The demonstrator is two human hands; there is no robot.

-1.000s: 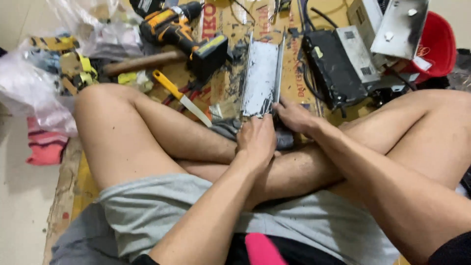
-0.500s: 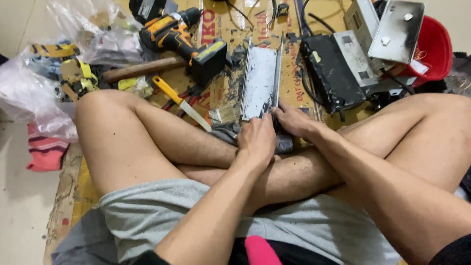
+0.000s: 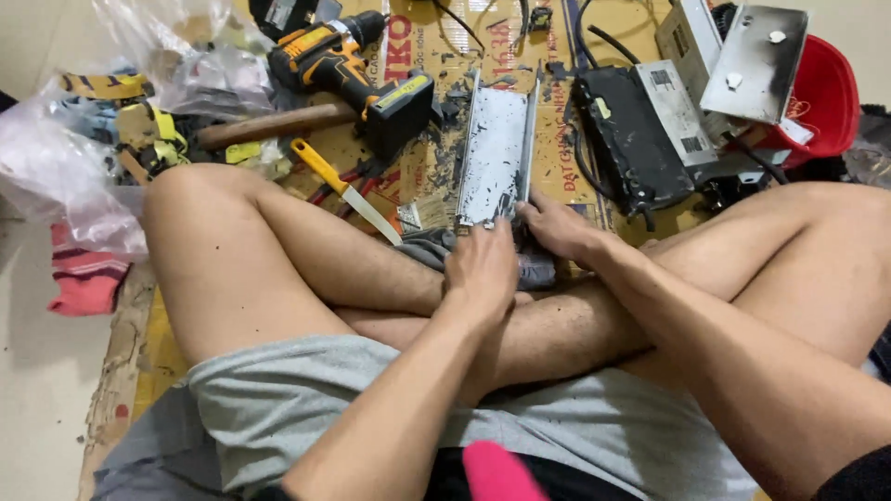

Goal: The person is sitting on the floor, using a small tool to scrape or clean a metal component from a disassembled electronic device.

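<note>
Metal tray (image 3: 497, 148) lengthwise away, both hands (image 3: 483, 264) at near end

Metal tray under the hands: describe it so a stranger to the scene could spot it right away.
Start at the brown cardboard sheet spread on the floor ahead of the crossed legs. At its middle lies a long, narrow grey metal tray with raised side rails, its near end at the left hand and right hand. Unlike the yellow-and-black cordless drill to its left and the black electronics box to its right, it is pale, flat and scuffed.
</note>
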